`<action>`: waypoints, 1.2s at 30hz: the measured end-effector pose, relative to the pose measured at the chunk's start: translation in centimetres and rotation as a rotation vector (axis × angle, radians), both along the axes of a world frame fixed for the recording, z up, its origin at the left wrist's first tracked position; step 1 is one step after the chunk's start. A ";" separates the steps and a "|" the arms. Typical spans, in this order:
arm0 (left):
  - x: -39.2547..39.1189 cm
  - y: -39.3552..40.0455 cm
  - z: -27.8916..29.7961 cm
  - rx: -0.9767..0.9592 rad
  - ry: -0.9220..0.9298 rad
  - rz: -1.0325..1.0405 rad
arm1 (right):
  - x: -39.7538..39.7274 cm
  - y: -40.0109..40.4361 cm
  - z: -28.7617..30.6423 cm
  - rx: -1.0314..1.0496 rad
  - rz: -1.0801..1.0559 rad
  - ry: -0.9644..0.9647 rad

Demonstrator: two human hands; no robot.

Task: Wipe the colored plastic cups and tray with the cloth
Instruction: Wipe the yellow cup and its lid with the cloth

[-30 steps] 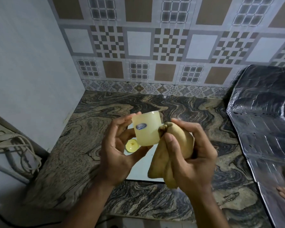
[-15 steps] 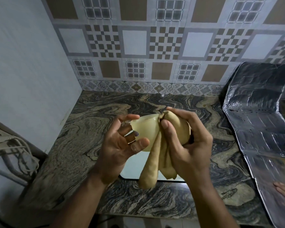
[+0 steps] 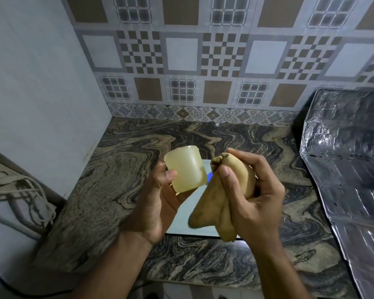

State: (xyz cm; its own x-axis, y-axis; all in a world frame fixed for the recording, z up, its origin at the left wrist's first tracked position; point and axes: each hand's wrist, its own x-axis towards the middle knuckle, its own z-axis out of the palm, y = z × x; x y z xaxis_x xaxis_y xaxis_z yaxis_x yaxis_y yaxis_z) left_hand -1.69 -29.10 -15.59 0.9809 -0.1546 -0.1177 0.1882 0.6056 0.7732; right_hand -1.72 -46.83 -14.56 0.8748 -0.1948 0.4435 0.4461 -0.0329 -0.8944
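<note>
Yellow cup (image 3: 185, 168) held above the desk (image 3: 121, 169) in the left hand (image 3: 153, 203), fingers wrapped round it, base up and tilted, just left of the cloth (image 3: 222, 190) bunched in the clenched right hand (image 3: 255, 195), a small gap between them.

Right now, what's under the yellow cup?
The left hand holds the yellow cup in the air. Below it lies the pale tray on the counter. A small blue bit peeks out; hands and cloth cover the rest.
</note>
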 end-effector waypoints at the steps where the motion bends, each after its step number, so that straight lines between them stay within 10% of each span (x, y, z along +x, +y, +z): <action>1: -0.1 -0.1 0.0 0.016 -0.005 -0.003 | -0.1 0.3 0.0 -0.024 0.012 -0.012; 13: -0.1 0.1 0.9 -0.227 0.036 -0.117 | 1.0 0.8 0.4 0.019 -0.001 0.015; 36: 0.9 0.6 1.3 0.441 -0.364 0.106 | -0.4 0.6 -4.1 0.035 0.080 0.201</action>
